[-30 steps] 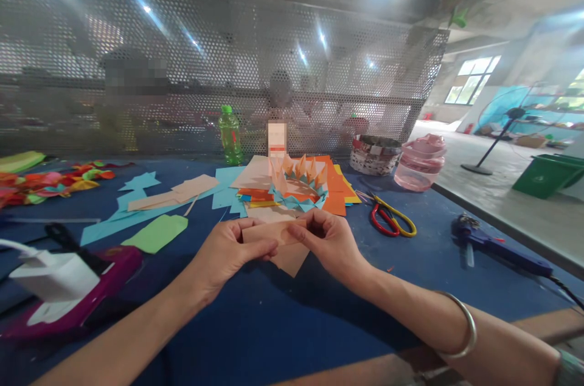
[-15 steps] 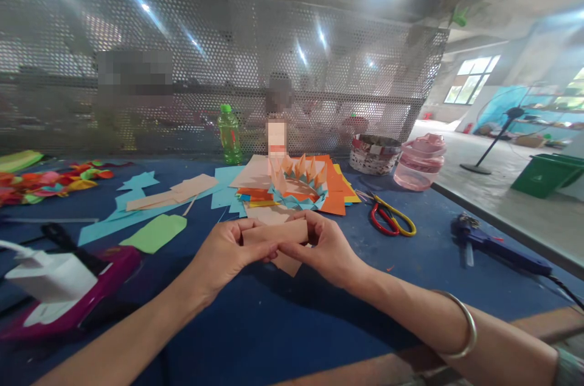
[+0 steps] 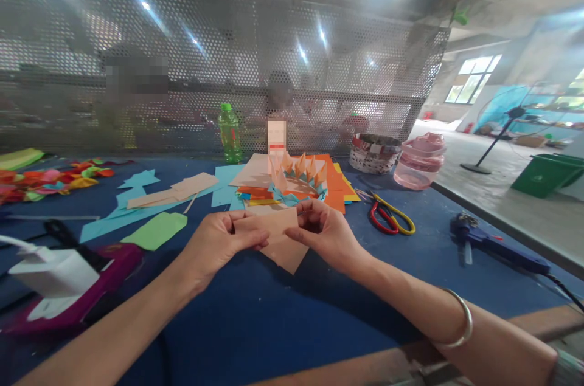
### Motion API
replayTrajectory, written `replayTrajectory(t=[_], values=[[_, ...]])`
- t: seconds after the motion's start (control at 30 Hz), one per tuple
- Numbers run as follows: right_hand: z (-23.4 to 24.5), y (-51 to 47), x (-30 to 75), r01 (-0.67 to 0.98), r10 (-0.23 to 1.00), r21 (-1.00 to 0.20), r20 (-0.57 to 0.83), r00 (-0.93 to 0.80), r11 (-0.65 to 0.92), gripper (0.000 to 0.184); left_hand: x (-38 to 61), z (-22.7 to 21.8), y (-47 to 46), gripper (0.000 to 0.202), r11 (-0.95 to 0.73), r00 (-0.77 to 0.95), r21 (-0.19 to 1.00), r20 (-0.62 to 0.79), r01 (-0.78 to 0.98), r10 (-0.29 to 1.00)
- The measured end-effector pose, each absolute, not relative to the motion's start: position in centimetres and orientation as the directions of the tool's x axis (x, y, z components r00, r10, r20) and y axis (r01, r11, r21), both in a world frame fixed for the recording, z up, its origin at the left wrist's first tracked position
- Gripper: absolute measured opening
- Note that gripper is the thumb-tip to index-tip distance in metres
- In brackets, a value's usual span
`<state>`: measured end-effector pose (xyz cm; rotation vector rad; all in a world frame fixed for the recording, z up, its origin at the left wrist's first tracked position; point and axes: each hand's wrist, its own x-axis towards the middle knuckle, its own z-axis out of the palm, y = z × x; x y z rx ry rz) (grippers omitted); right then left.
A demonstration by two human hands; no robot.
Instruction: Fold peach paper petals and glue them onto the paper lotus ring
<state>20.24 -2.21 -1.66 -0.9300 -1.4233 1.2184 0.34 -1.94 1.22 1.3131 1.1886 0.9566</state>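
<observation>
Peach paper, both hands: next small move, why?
Probably press the fold on the blue tabletop: the peach paper sits in midair between left hand and right hand, its pointed flap loose below, nothing backing it.

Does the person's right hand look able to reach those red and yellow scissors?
Likely yes: only blue tabletop lies between the right hand and the scissors, though it is holding the tan paper and would probably release that first.
</observation>
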Motion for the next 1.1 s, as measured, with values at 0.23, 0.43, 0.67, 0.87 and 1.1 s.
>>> replayTrajectory(t=[0.23, 0.43, 0.67, 0.87, 1.1], values=[[-1.6, -1.3, 21.0, -0.047, 0.951, -0.965, 0.262, -0.166, 0.258, 0.036, -0.4, 1.0, -1.2, 0.021, 0.074, 0.136, 0.995, -0.083, 0.068, 0.987], [-1.6, -1.9, 20.7, 0.011, 0.944, -0.955, 0.291, -0.159, 0.296, 0.049, 0.0, 1.3, -1.7, 0.020, 0.076, 0.163, 0.993, -0.089, 0.085, 0.983], [-1.7, -2.8, 20.0, 0.035, 0.942, -0.985, 0.154, -0.298, 0.171, 0.053, 0.5, 0.7, -2.2, 0.020, 0.053, 0.254, 0.981, -0.100, 0.187, 0.962], [-2.0, -2.8, 20.0, 0.034, 0.945, -0.982, 0.168, -0.282, 0.185, 0.049, 0.6, 0.5, -2.2, 0.025, 0.039, 0.256, 0.973, -0.099, 0.228, 0.962], [-2.3, -2.9, 20.0, 0.112, 0.933, -0.956, 0.232, -0.274, 0.271, 0.045, 1.0, 0.7, -2.5, 0.030, 0.030, 0.222, 0.965, -0.090, 0.260, 0.971]])
